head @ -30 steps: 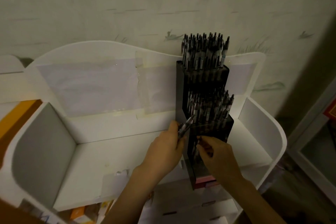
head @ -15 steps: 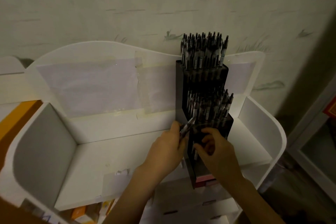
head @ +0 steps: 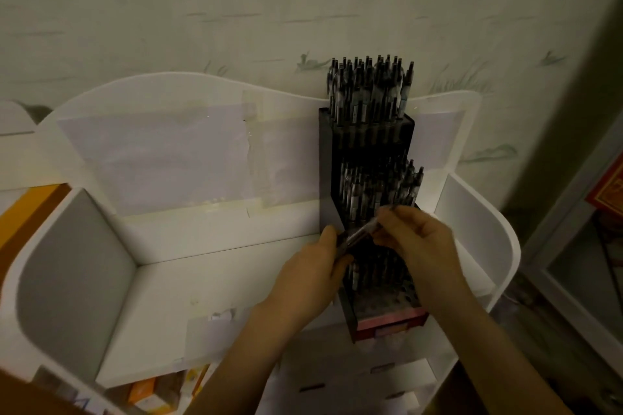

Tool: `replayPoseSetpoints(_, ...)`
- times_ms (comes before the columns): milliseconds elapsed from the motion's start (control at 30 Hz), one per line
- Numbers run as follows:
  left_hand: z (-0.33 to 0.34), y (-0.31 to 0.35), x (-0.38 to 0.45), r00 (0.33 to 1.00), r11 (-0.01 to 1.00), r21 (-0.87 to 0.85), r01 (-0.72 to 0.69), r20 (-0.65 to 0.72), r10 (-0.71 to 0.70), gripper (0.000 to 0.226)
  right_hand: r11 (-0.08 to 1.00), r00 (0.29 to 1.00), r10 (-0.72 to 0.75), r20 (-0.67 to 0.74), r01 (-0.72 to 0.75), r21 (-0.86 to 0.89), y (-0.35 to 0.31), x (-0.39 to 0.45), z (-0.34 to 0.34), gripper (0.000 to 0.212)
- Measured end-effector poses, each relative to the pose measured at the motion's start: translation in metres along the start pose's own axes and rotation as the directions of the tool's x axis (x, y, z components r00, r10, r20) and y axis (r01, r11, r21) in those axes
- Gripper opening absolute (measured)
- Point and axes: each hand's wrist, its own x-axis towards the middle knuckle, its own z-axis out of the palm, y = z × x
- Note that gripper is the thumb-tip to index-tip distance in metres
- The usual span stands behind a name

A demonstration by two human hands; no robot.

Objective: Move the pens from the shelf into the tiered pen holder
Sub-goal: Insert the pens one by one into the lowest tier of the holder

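Observation:
A black tiered pen holder (head: pixel 326 158) stands at the right of a white shelf (head: pixel 215 276). Its top and middle tiers are packed with dark pens (head: pixel 369 91); the lowest tier holds several pens and shows bare holes near its front. My left hand (head: pixel 313 274) grips the lower end of one pen (head: pixel 362 234) that lies slanted in front of the holder. My right hand (head: pixel 424 251) pinches the same pen's upper part, just above the lowest tier.
The shelf has a raised back with taped paper sheets (head: pixel 158 158) and curved white side walls (head: pixel 472 212). Orange and white boxes (head: pixel 148 392) sit on the level below. A wallpapered wall rises behind; a red box (head: pixel 606 192) shows at the right edge.
My right hand has risen from the lowest tier to the slanted pen and now pinches it. My left hand stays by the holder's left side with that pen.

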Motion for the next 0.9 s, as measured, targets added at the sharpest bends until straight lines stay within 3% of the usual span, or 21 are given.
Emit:
replayPoseSetpoints(100, -0.001, -0.011, -0.004, 1.0, 1.0, -0.01, 0.019, 0.003, -0.019, 0.019, 0.993, 0.989, -0.103, -0.104, 0.107, 0.042, -0.018, 0.004, -0.018, 0.01)
replayPoseSetpoints(200, 0.0, -0.018, -0.005, 0.999, 0.999, 0.0, 0.032, -0.005, -0.032, 0.018, 0.975, 0.965, -0.214, -0.153, 0.203, -0.089, -0.025, 0.004, -0.034, 0.01)
replayPoseSetpoints(333, 0.001, -0.018, -0.003, 0.999, 0.999, -0.037, 0.034, -0.018, -0.035, 0.016, 0.879, 0.965, -0.259, -0.036, 0.22, -0.422, -0.003, -0.007, -0.041, 0.014)
replayPoseSetpoints(400, 0.002, -0.016, -0.002, 0.999, 0.999, -0.046, 0.029, -0.013, -0.03, 0.015, 0.832, 0.965, -0.26, 0.021, 0.235, -0.503, 0.013, -0.012, -0.039, 0.015)
replayPoseSetpoints(667, 0.001, -0.014, -0.003, 0.999, 0.998, -0.043, 0.034, 0.012, -0.034, 0.015, 0.703, 0.925, -0.35, 0.145, 0.362, -0.612, 0.061, -0.003, -0.033, 0.014)
replayPoseSetpoints(900, 0.001, -0.018, -0.006, 0.999, 0.998, -0.045, 0.048, 0.004, -0.048, 0.016, 0.678, 0.922, -0.331, 0.201, 0.381, -0.628, 0.089, 0.0, -0.03, 0.017)
